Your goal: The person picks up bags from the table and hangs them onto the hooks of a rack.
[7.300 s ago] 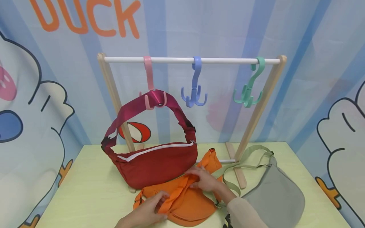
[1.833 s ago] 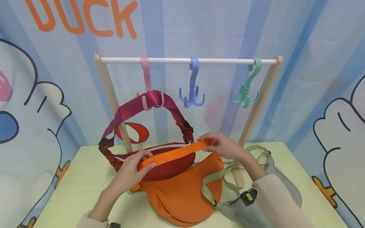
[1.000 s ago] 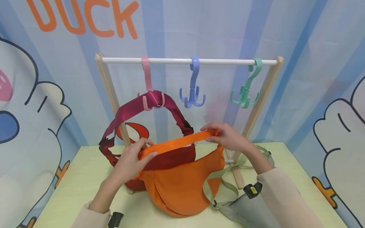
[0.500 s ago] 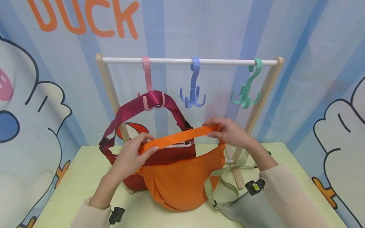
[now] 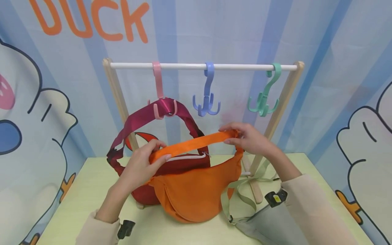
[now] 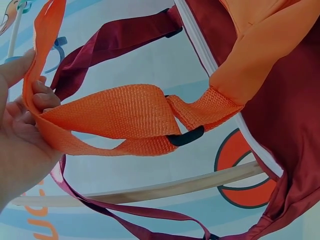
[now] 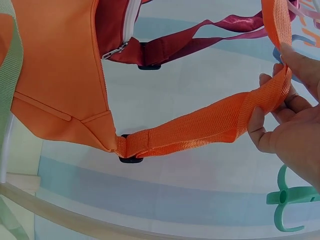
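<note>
An orange sling bag [image 5: 193, 194] hangs below its strap, which both hands hold stretched between them. My left hand [image 5: 142, 165] pinches the strap's left end between thumb and fingers; the left wrist view shows the doubled orange strap [image 6: 115, 112] across its palm. The other end is gripped by my right hand [image 5: 251, 139], its fingers curled round the webbing [image 7: 210, 120] in the right wrist view. Behind the orange bag, a dark red sling bag [image 5: 147, 194] hangs by its strap from a pink hook [image 5: 158, 81]. I cannot tell whether the orange bag's bottom touches the table.
A blue hook [image 5: 208, 88] and a green hook [image 5: 265, 92] hang on the white rail [image 5: 183, 66] of a wooden-legged rack. At the right lies a grey-green bag [image 5: 272, 224], its pale green strap [image 5: 225, 204] looped beside the orange bag. Underneath is a yellowish table [image 5: 79, 204].
Earlier the orange bag lay on the table with both hands at its strap. The hands have since spread the strap and raised it; over the last second the bag has risen slightly.
</note>
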`<state>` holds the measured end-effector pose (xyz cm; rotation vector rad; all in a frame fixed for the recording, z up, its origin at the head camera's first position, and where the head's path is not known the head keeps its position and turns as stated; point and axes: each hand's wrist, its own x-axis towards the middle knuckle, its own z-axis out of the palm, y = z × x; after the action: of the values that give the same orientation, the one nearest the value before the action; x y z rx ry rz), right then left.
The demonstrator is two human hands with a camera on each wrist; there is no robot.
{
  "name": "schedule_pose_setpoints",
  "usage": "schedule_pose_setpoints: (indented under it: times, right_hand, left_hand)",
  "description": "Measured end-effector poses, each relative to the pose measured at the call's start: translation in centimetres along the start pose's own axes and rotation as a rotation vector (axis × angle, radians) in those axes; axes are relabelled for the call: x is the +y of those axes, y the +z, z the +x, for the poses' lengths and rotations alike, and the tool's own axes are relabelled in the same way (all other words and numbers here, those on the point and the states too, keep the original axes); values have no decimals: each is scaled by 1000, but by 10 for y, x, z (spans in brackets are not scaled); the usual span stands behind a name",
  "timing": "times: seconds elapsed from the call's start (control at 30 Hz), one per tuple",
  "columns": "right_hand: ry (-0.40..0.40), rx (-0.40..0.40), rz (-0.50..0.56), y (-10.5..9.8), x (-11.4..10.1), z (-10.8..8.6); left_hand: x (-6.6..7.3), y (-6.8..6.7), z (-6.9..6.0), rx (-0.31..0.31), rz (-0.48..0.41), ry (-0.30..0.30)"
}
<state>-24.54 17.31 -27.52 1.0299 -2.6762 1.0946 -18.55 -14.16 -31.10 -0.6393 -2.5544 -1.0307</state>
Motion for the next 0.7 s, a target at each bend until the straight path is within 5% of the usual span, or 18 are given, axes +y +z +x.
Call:
schedule_pose_setpoints:
  times: [0.7]
  right_hand:
    - [26,33,2,-15,-13,5]
  left_hand:
    - [11,-6,7,12,-3,31]
